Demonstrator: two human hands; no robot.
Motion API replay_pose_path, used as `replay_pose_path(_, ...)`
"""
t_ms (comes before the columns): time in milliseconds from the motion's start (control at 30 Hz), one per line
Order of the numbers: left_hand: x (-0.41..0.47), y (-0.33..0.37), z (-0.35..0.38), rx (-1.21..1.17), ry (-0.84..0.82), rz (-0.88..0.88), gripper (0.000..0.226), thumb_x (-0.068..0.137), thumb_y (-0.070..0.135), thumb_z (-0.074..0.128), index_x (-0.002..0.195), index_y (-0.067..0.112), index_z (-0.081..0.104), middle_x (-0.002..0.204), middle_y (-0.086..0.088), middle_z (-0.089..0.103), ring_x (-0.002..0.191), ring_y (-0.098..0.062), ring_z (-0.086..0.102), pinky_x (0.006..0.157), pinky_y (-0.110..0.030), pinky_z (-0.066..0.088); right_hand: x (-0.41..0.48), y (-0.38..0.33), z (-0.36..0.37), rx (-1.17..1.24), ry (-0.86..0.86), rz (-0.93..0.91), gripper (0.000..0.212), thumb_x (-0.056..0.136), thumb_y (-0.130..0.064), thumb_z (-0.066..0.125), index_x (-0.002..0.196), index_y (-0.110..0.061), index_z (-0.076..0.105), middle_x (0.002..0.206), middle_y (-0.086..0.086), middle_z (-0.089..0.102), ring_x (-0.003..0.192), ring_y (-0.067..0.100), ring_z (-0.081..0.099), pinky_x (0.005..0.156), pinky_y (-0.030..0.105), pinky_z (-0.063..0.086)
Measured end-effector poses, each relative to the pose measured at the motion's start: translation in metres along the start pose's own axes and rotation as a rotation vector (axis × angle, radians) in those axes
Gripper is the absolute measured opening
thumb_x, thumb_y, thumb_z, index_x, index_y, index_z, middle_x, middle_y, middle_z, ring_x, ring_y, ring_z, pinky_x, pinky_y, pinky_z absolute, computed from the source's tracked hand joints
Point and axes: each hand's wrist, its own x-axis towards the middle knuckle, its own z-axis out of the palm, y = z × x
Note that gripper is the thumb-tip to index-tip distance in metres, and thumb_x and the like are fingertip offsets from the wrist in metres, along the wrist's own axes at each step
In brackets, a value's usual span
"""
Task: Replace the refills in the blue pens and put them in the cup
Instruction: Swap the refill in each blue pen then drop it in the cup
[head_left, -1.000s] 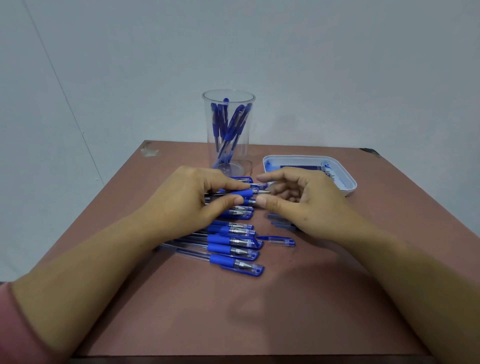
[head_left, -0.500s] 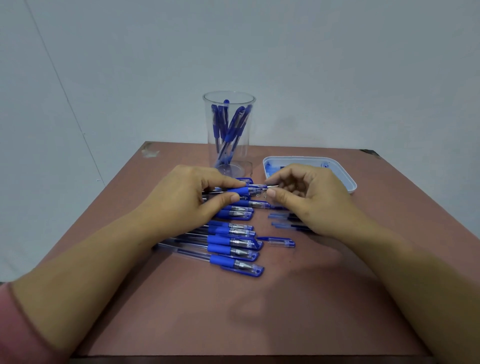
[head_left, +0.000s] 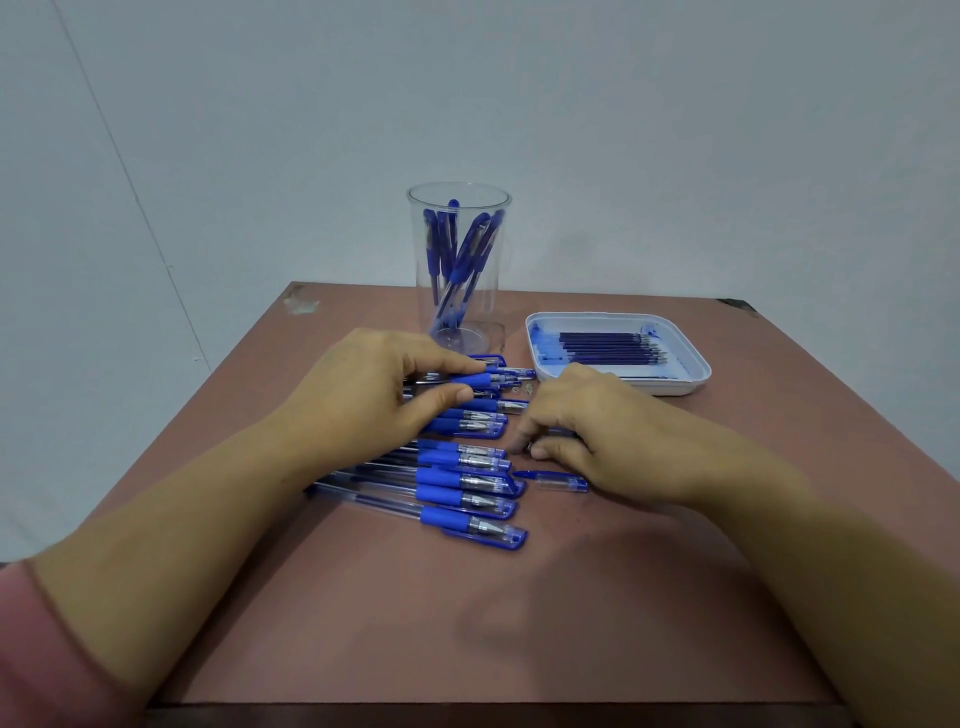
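Pinching a blue pen (head_left: 475, 381) steady in the left hand (head_left: 363, 397), curling the right hand (head_left: 592, 431) round a small part (head_left: 529, 447) on the tabletop (head_left: 467, 623), maybe its tip.

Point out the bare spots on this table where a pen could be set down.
Widest: the near table strip in front of the pen row. Also bare: left of the cup, and right of the tray. Crowded: between the left hand gripping a pen, the right hand and the loose cap.

blue pens (head_left: 470, 486), white tray (head_left: 693, 382), reddish-brown table (head_left: 467, 634)
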Motion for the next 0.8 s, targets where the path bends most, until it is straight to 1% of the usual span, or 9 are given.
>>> replay_pose_path(100,0.000,0.000,0.000,0.001,-0.005,-0.002,0.026,0.084,0.035,0.072,0.110,0.035,0.073,0.084,0.028,0.065,0.079,0.009,0.061,0.070,-0.015,0.047,-0.002,0.002,-0.003,0.037,0.038,0.009,0.021,0.092,-0.026,0.062,0.108,-0.039,0.065,0.093,-0.025,0.054,0.096,-0.002,0.041,0.090,0.026,0.037)
replay_pose_path(167,0.000,0.000,0.000,0.003,-0.007,-0.007,0.026,0.084,0.035,0.072,0.110,0.036,0.072,0.080,0.034,0.060,0.078,0.012,0.059,0.070,-0.012,0.045,-0.006,0.006,-0.006,0.094,0.129,0.004,0.017,0.089,-0.027,0.066,0.102,-0.039,0.065,0.095,-0.022,0.058,0.098,0.001,0.046,0.089,0.030,0.042)
replay_pose_path(267,0.000,0.002,0.001,-0.022,-0.005,-0.008,0.026,0.084,0.034,0.072,0.110,0.037,0.072,0.081,0.032,0.062,0.081,0.008,0.062,0.071,-0.016,0.048,-0.009,0.008,-0.007,0.183,0.366,-0.003,0.016,0.082,-0.030,0.073,0.090,-0.037,0.061,0.091,-0.017,0.062,0.090,0.007,0.056,0.078,0.032,0.049)
replay_pose_path(333,-0.001,0.005,0.002,-0.043,-0.008,0.002,0.026,0.084,0.033,0.073,0.110,0.037,0.072,0.088,0.025,0.069,0.083,0.005,0.065,0.072,-0.021,0.052,-0.006,0.006,-0.004,0.225,0.449,0.017,0.018,0.081,-0.036,0.074,0.087,-0.040,0.058,0.090,-0.019,0.063,0.088,0.006,0.058,0.076,0.027,0.050)
replay_pose_path(467,-0.002,0.007,0.002,-0.062,-0.015,0.009,0.027,0.085,0.032,0.073,0.111,0.039,0.071,0.094,0.019,0.073,0.085,0.002,0.066,0.074,-0.027,0.054,0.001,0.002,0.003,0.320,0.462,0.046,0.016,0.083,-0.027,0.074,0.094,-0.035,0.066,0.088,-0.017,0.068,0.089,0.002,0.063,0.079,0.020,0.050)
replay_pose_path(533,-0.002,0.007,0.002,-0.063,-0.013,0.003,0.027,0.084,0.033,0.072,0.111,0.039,0.071,0.094,0.020,0.073,0.085,0.003,0.066,0.074,-0.026,0.055,0.001,0.004,0.001,0.300,0.446,0.034,0.014,0.084,-0.022,0.073,0.091,-0.034,0.068,0.084,-0.019,0.068,0.086,0.000,0.063,0.076,0.013,0.048)
replay_pose_path(600,-0.001,0.006,0.001,-0.057,-0.012,-0.002,0.027,0.084,0.034,0.072,0.111,0.039,0.071,0.095,0.020,0.073,0.087,0.004,0.066,0.076,-0.025,0.055,-0.002,0.010,-0.004,0.274,0.428,0.051,0.020,0.084,-0.021,0.073,0.084,-0.039,0.065,0.080,-0.021,0.067,0.084,-0.001,0.063,0.074,0.009,0.045)
replay_pose_path(700,-0.001,0.005,0.001,-0.041,-0.024,-0.007,0.028,0.084,0.035,0.071,0.111,0.038,0.071,0.100,0.019,0.073,0.091,0.003,0.066,0.080,-0.027,0.056,-0.011,0.021,-0.011,0.259,0.397,0.107,0.020,0.083,-0.019,0.070,0.080,-0.037,0.063,0.080,-0.023,0.066,0.082,0.001,0.062,0.073,0.013,0.046)
replay_pose_path(800,-0.001,0.006,0.003,-0.037,-0.036,-0.005,0.028,0.084,0.036,0.071,0.112,0.038,0.071,0.102,0.018,0.073,0.093,0.003,0.066,0.081,-0.029,0.056,-0.011,0.018,-0.010,0.237,0.403,0.088,0.020,0.082,-0.024,0.072,0.086,-0.040,0.061,0.086,-0.025,0.065,0.088,0.000,0.061,0.077,0.016,0.047)
